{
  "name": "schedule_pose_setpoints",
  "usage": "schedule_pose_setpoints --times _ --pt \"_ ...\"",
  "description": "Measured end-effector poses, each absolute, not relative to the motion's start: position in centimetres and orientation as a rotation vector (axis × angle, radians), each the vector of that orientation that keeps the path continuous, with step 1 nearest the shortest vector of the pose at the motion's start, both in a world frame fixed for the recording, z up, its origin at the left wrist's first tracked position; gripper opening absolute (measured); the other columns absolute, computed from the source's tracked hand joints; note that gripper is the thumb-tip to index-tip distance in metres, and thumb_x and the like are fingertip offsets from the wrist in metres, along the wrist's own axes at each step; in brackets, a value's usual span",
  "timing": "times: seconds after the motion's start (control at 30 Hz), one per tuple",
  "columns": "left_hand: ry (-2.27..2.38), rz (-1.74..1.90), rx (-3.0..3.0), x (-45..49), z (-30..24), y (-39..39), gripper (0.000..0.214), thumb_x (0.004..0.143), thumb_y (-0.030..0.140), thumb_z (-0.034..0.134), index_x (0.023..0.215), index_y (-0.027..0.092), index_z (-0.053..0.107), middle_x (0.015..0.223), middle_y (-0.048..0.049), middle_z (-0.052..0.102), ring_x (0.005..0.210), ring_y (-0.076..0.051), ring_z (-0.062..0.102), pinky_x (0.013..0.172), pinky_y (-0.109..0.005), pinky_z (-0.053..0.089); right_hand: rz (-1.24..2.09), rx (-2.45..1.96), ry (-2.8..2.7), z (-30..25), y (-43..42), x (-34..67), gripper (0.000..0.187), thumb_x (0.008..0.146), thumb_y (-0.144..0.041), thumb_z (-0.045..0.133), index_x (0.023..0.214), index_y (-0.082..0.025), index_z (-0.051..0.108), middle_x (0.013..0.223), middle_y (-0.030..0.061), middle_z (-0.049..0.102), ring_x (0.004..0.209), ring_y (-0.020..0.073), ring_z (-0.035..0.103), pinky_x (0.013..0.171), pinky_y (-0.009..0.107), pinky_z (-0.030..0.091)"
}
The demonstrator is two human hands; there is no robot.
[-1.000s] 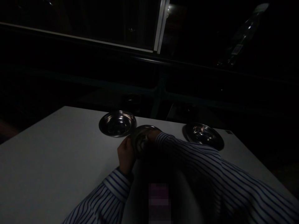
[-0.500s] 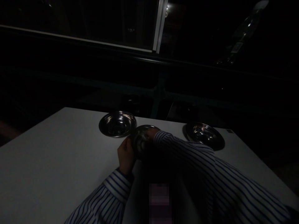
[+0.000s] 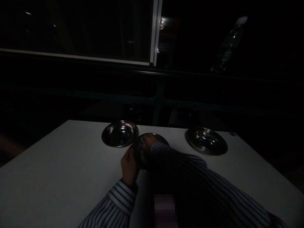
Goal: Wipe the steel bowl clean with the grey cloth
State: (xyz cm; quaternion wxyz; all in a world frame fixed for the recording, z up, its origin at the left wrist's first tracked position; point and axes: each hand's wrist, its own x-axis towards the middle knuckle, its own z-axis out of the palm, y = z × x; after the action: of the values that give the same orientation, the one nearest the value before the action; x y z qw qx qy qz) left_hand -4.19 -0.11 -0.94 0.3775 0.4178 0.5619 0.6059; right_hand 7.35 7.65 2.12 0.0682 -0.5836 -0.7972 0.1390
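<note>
A shiny round metal dish (image 3: 159,136) is between my hands on the white table, tilted or flat, I cannot tell in this dim light. My left hand (image 3: 129,165) pinches its left rim, thumb and fingers closed. Inside the dish is my right hand (image 3: 149,141), fingers curled down against the inner surface. Something pale shows by those fingers, perhaps a cloth or a reflection; it is too dark to name. Striped sleeves cover both forearms, and the right one hides the dish's lower right side.
Another metal dish (image 3: 106,139) sits just beyond, to the left. At the right lie stacked metal dishes (image 3: 219,150) on the white table (image 3: 78,167). Past the far edge are a dark window with a pale frame (image 3: 155,38) and a clear plastic bottle (image 3: 230,46).
My right hand has shifted slightly left within the dish, while my left hand keeps its hold on the rim. The whole view has tilted a little upward.
</note>
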Motion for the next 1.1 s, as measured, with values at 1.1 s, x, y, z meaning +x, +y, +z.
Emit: schedule_pose_setpoints --times 1.1 --pt "1.52 1.499 1.191 -4.4 0.0 0.2 0.036 0.08 0.033 0.045 0.102 0.013 0.066 0.108 -0.0121 0.066 0.1 -0.024 0.06 0.087 -0.035 0.044 0.279 -1.524 -2.589 2.9 6.1 5.4 0.017 0.087 -0.025 0.049 0.099 -0.016 0.056 0.104 0.0039 0.056 0.092 0.0148 0.054 0.078 0.031 0.046"
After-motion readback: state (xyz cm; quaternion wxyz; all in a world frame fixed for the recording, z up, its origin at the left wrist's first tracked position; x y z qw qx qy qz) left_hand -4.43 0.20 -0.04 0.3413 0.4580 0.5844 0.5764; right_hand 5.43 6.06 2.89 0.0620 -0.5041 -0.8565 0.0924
